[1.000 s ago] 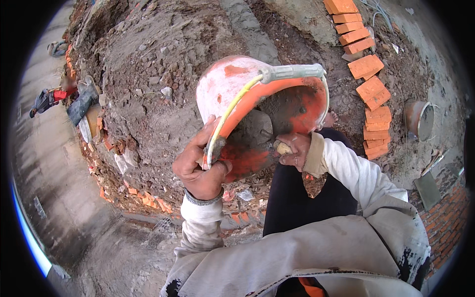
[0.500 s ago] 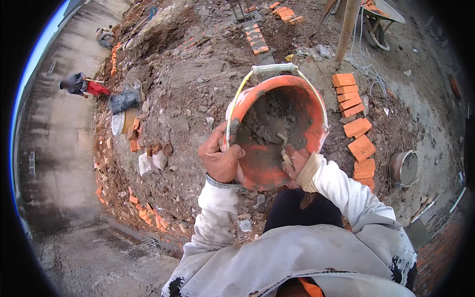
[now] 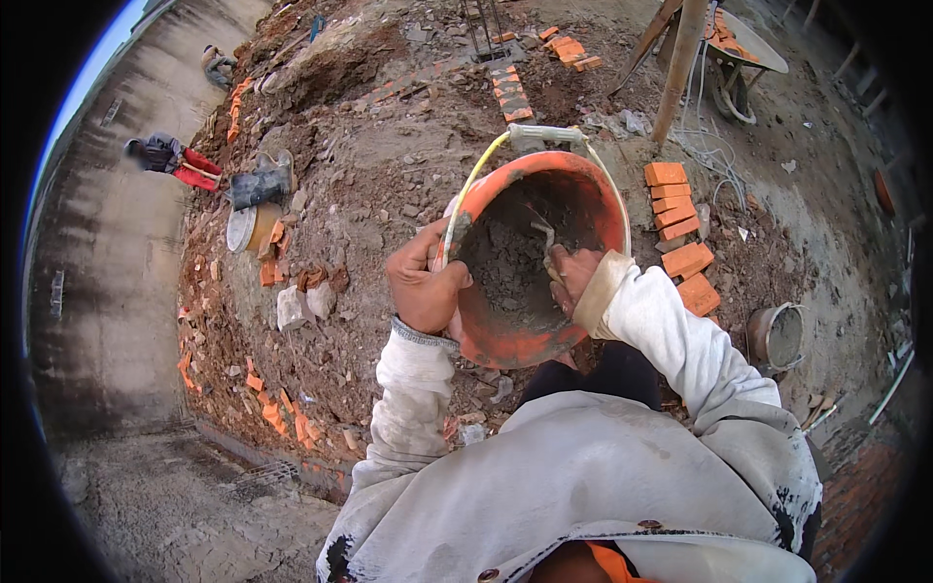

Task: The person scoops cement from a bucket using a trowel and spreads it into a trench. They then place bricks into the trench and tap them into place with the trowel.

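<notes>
mortar in the bucket, trowel in among it

out on the far left, a person in red trousers, and next to them dark boots up against a tan bucket. moving in, the left hand is clamped on the near-left rim of the orange bucket, which sits mouth up in front of the body, its bail raised along the far side. inside, grey mortar coats the wall and covers the bottom. and here's the right hand, reaching in, fingers wrapped round the trowel; the blade is hidden, so no telling what it carries. so far, then: mortar loaded, tool in, both grips set; plenty looks left in there to work. further right, loose orange bricks lie in a row, unlaid by the look of it, then a grey bucket.
</notes>
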Available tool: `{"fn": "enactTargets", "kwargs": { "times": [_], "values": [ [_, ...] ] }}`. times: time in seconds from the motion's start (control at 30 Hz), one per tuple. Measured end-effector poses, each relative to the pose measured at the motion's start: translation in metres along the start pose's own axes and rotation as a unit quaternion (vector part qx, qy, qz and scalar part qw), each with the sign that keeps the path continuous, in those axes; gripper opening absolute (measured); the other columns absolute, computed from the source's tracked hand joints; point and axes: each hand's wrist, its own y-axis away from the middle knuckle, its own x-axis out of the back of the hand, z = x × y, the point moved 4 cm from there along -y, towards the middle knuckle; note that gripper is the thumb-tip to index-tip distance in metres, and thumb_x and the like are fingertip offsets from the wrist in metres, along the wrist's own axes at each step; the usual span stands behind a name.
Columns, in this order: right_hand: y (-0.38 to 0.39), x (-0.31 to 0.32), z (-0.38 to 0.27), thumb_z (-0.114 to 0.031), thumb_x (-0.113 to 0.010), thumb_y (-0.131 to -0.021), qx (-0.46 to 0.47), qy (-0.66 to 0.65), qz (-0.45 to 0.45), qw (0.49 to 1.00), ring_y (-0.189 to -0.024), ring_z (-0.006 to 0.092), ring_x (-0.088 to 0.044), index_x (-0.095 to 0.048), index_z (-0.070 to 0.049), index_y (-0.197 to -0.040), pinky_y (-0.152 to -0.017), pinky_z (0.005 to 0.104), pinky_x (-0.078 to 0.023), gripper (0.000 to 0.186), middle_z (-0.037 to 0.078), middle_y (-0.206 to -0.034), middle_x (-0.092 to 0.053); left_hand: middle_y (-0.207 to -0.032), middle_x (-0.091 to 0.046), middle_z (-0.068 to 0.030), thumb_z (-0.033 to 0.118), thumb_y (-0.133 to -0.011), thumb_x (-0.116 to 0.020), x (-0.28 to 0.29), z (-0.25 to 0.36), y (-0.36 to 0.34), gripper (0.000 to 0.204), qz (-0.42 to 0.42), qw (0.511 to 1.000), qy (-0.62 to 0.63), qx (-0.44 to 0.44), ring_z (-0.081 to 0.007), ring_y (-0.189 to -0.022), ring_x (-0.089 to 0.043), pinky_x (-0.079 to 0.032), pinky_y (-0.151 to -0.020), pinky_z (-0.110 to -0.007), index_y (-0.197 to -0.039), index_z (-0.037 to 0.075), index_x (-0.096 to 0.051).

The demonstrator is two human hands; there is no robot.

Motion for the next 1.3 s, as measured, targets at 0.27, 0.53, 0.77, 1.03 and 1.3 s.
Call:
{"fn": "enactTargets", "kwargs": {
  "times": [0.27, 0.53, 0.77, 1.03, 1.3],
  "values": [
    [0.013, 0.014, 0.003, -0.010, -0.061, -0.078, 0.006, 0.115, -0.042, 0.992, -0.076, 0.0345, -0.068, -0.050, 0.000, -0.122, -0.067, 0.0459, -0.054, 0.046, 0.014, -0.081, -0.068, -0.064, -0.056, 0.0036, -0.009, -0.062, -0.052, 0.011, 0.026, 0.009, 0.050, 0.029, 0.998, -0.041, -0.048, -0.0036, -0.053, -0.049, -0.042, -0.051, -0.020, -0.110, -0.008, -0.066],
    [0.020, 0.033, -0.002, -0.010, -0.061, -0.079, -0.004, 0.112, -0.009, 0.994, -0.069, 0.0297, -0.065, -0.052, -0.001, -0.116, -0.061, 0.0421, -0.052, 0.039, 0.012, -0.077, -0.065, -0.073, -0.060, 0.0025, -0.007, -0.060, -0.054, 0.000, 0.047, 0.016, 0.049, 0.056, 0.983, -0.086, -0.150, -0.0033, -0.060, -0.048, -0.040, -0.054, -0.019, -0.108, -0.007, -0.066],
    [0.027, 0.036, -0.011, -0.010, -0.061, -0.080, 0.011, 0.109, -0.004, 0.994, -0.062, 0.0256, -0.063, -0.054, -0.001, -0.111, -0.056, 0.0388, -0.050, 0.033, 0.010, -0.072, -0.062, -0.086, -0.067, -0.0037, -0.009, -0.058, -0.055, -0.001, 0.049, 0.023, 0.045, 0.083, 0.983, -0.046, -0.158, -0.0039, -0.063, -0.049, -0.041, -0.055, -0.020, -0.101, -0.009, -0.067],
    [0.029, 0.017, -0.026, -0.009, -0.061, -0.081, 0.040, 0.094, -0.019, 0.995, -0.055, 0.0208, -0.060, -0.056, -0.002, -0.105, -0.051, 0.0350, -0.048, 0.025, 0.008, -0.068, -0.059, -0.094, -0.070, -0.0131, -0.008, -0.057, -0.056, -0.013, 0.068, 0.030, 0.013, 0.107, 0.946, -0.111, -0.286, -0.0050, -0.057, -0.042, -0.035, -0.050, -0.022, -0.068, -0.006, -0.050],
    [0.027, 0.051, 0.037, -0.009, -0.061, -0.082, -0.045, -0.264, -0.005, 0.963, -0.048, 0.0160, -0.057, -0.059, -0.002, -0.099, -0.045, 0.0313, -0.046, 0.018, 0.005, -0.063, -0.057, -0.104, -0.068, -0.0255, -0.008, -0.053, -0.059, -0.045, 0.132, 0.039, 0.026, -0.109, 0.911, -0.107, -0.384, -0.0208, -0.082, -0.065, -0.049, -0.070, -0.029, -0.057, 0.001, -0.035]
  ]
}}
